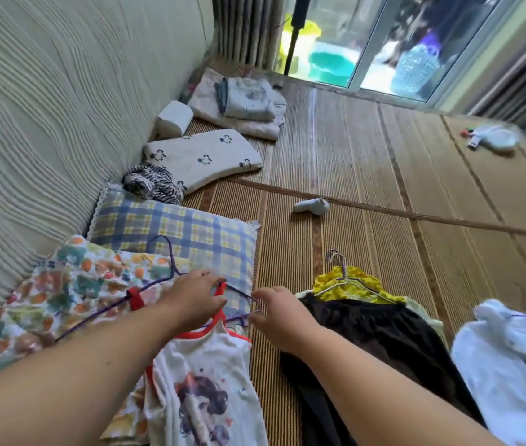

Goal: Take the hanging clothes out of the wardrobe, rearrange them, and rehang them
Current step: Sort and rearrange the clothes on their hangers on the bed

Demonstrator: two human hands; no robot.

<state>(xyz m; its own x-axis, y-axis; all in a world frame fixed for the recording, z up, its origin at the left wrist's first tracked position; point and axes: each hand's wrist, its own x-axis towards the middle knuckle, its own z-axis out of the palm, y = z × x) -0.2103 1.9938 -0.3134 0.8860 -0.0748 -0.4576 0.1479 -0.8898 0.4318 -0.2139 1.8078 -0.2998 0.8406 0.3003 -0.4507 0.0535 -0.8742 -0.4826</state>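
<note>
The white top (205,378) with red edges lies on the mat (367,175), next to a checked pillow (174,226). The left hand (195,297) holds its red strap with curled fingers. The right hand (279,312) pinches the end of the purple hanger (155,286).

A white tank top (203,381) with red trim is lying flat before me, my left hand (197,300) pinching its strap and my right hand (274,312) pinching the purple hanger (100,317), which is lying across a floral garment (62,294). A black garment (377,333), a yellow garment (355,283) and a white dotted garment (512,365) are lying to the right.
</note>
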